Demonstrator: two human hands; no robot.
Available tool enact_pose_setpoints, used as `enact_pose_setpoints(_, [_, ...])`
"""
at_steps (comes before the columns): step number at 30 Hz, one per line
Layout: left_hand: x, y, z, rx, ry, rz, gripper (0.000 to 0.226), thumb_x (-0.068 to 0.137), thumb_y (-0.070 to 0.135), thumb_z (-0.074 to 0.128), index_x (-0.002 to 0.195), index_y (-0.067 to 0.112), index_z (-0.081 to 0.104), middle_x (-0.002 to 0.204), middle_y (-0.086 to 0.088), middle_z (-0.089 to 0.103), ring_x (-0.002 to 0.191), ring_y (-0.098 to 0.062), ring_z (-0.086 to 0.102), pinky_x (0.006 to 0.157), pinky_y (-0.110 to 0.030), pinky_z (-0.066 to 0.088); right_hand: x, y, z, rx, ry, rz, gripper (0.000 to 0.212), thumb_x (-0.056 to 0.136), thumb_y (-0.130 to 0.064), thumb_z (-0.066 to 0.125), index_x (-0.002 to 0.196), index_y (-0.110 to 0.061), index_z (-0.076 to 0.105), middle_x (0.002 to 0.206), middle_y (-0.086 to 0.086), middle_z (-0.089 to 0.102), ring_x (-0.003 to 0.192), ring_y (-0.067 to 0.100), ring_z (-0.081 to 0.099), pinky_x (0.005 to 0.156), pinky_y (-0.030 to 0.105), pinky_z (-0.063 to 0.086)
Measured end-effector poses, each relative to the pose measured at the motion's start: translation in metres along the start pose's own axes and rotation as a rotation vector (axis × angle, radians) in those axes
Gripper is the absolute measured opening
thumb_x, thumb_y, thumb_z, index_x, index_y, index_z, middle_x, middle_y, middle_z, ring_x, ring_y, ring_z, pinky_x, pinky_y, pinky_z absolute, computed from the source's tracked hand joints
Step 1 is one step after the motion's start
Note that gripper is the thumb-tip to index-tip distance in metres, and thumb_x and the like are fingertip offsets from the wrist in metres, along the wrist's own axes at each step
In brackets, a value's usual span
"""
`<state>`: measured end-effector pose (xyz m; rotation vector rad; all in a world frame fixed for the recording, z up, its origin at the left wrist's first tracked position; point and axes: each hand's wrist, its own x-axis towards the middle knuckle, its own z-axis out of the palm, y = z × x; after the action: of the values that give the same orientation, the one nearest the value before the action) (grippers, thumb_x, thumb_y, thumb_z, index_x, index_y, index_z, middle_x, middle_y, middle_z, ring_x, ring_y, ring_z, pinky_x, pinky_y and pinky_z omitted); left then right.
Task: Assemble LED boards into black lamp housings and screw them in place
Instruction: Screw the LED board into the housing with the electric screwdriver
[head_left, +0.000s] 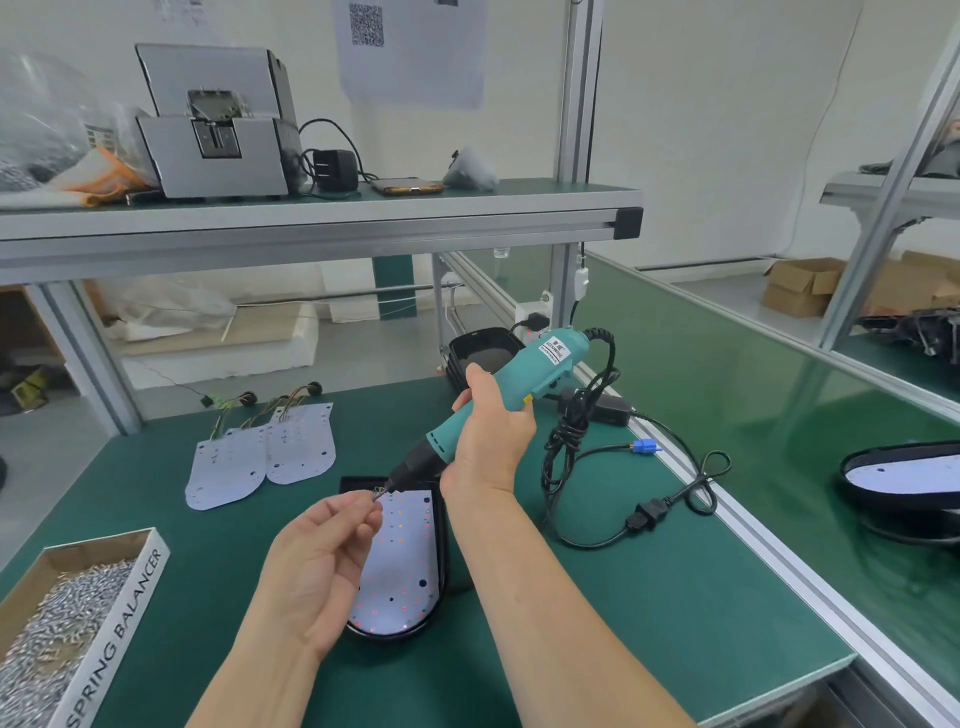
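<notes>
A black lamp housing (441, 525) lies on the green mat in front of me with a white LED board (405, 561) seated inside it. My right hand (491, 431) grips a teal electric screwdriver (498, 400), tilted with its bit pointing down-left over the board's far end. My left hand (322, 556) pinches a small screw (377, 493) at the bit's tip. Two loose LED boards (260, 457) with wire leads lie to the far left.
A cardboard box of several screws (62, 623) sits at the near left. Stacked black housings (483, 353) stand behind the screwdriver. The coiled cord and power adapter (597, 415) lie to the right. Another housing with a board (904, 478) rests on the conveyor at right.
</notes>
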<state>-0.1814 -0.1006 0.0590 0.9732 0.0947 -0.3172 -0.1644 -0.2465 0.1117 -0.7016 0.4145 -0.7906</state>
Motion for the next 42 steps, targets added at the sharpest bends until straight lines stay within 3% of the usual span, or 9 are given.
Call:
enact_pose_setpoints(7, [0.003, 0.006, -0.007, 0.004, -0.044, -0.012, 0.024, 0.075, 0.010, 0.072, 0.093, -0.006, 0.074, 0.083, -0.014, 0.072, 0.065, -0.012, 0.070, 0.062, -0.015, 0.057, 0.000, -0.001, 0.001, 0.002, -0.004, -0.005, 0.024, 0.075, -0.018, 0.073, 0.083, -0.016, 0.051, 0.056, -0.001, 0.051, 0.052, 0.014, 0.047, 0.057, 0.029, 0.042])
enact_pose_setpoints(17, [0.009, 0.008, -0.022, -0.002, 0.020, -0.107, 0.039, 0.101, 0.025, 0.054, 0.098, -0.010, 0.070, 0.079, -0.018, 0.071, 0.060, -0.017, 0.069, 0.051, -0.019, 0.056, 0.002, -0.004, 0.005, -0.024, -0.051, -0.071, 0.021, 0.085, -0.010, 0.072, 0.085, -0.017, 0.052, 0.056, -0.003, 0.053, 0.051, 0.011, 0.049, 0.056, 0.027, 0.043])
enact_pose_setpoints(20, [0.021, 0.008, -0.034, 0.268, 0.245, 0.006, 0.034, 0.099, 0.028, 0.059, 0.088, -0.003, 0.067, 0.063, -0.006, 0.061, 0.047, -0.013, 0.053, 0.041, -0.022, 0.042, 0.002, -0.002, 0.003, -0.056, -0.082, -0.122, 0.022, 0.085, -0.010, 0.072, 0.082, -0.017, 0.051, 0.056, -0.005, 0.053, 0.051, 0.011, 0.050, 0.055, 0.024, 0.045])
enact_pose_setpoints(22, [0.030, 0.007, -0.043, 0.603, 0.377, 0.050, 0.039, 0.092, 0.038, 0.067, 0.084, 0.001, 0.059, 0.064, -0.004, 0.043, 0.052, -0.018, 0.034, 0.046, -0.025, 0.027, 0.000, 0.001, 0.001, -0.093, -0.114, -0.159, 0.022, 0.082, -0.012, 0.073, 0.079, -0.017, 0.051, 0.055, -0.006, 0.053, 0.051, 0.011, 0.050, 0.054, 0.022, 0.045])
enact_pose_setpoints(24, [0.032, 0.004, -0.044, 0.814, 0.336, -0.025, 0.046, 0.083, 0.051, 0.073, 0.081, 0.011, 0.050, 0.072, -0.006, 0.032, 0.062, -0.021, 0.026, 0.055, -0.031, 0.020, -0.003, 0.006, -0.004, -0.145, -0.152, -0.194, 0.020, 0.077, -0.015, 0.073, 0.078, -0.016, 0.053, 0.054, -0.006, 0.052, 0.050, 0.011, 0.049, 0.052, 0.020, 0.044])
enact_pose_setpoints(27, [0.031, -0.008, -0.039, 1.018, 0.218, -0.179, 0.056, 0.073, 0.056, 0.079, 0.079, 0.013, 0.044, 0.078, -0.006, 0.038, 0.067, -0.022, 0.034, 0.063, -0.034, 0.025, -0.008, 0.014, -0.012, -0.248, -0.219, -0.254, 0.019, 0.074, -0.018, 0.073, 0.076, -0.014, 0.054, 0.056, -0.003, 0.051, 0.050, 0.013, 0.048, 0.050, 0.020, 0.043])
enact_pose_setpoints(32, [0.029, -0.022, -0.034, 1.066, 0.182, -0.233, 0.062, 0.051, 0.039, 0.075, 0.098, -0.002, 0.070, 0.101, -0.015, 0.074, 0.092, -0.031, 0.069, 0.079, -0.037, 0.053, -0.020, 0.032, -0.028, -0.382, -0.330, -0.351, 0.032, 0.076, -0.021, 0.072, 0.073, -0.001, 0.047, 0.060, 0.003, 0.046, 0.054, 0.018, 0.043, 0.051, 0.028, 0.041])
enact_pose_setpoints(38, [0.033, -0.028, -0.035, 1.013, 0.204, -0.210, 0.056, 0.057, 0.034, 0.079, 0.097, -0.004, 0.071, 0.104, -0.018, 0.074, 0.084, -0.027, 0.066, 0.079, -0.035, 0.050, -0.026, 0.044, -0.042, -0.435, -0.335, -0.376, 0.036, 0.077, -0.023, 0.072, 0.073, 0.003, 0.047, 0.059, -0.002, 0.046, 0.054, 0.014, 0.043, 0.051, 0.026, 0.041])
enact_pose_setpoints(42, [0.037, -0.032, -0.039, 1.029, 0.249, -0.189, 0.036, 0.073, 0.028, 0.082, 0.091, 0.000, 0.070, 0.099, -0.015, 0.073, 0.099, -0.031, 0.068, 0.077, -0.034, 0.048, -0.029, 0.048, -0.044, -0.457, -0.318, -0.397, 0.033, 0.077, -0.023, 0.073, 0.074, 0.001, 0.050, 0.058, -0.006, 0.049, 0.054, 0.011, 0.045, 0.052, 0.024, 0.043])
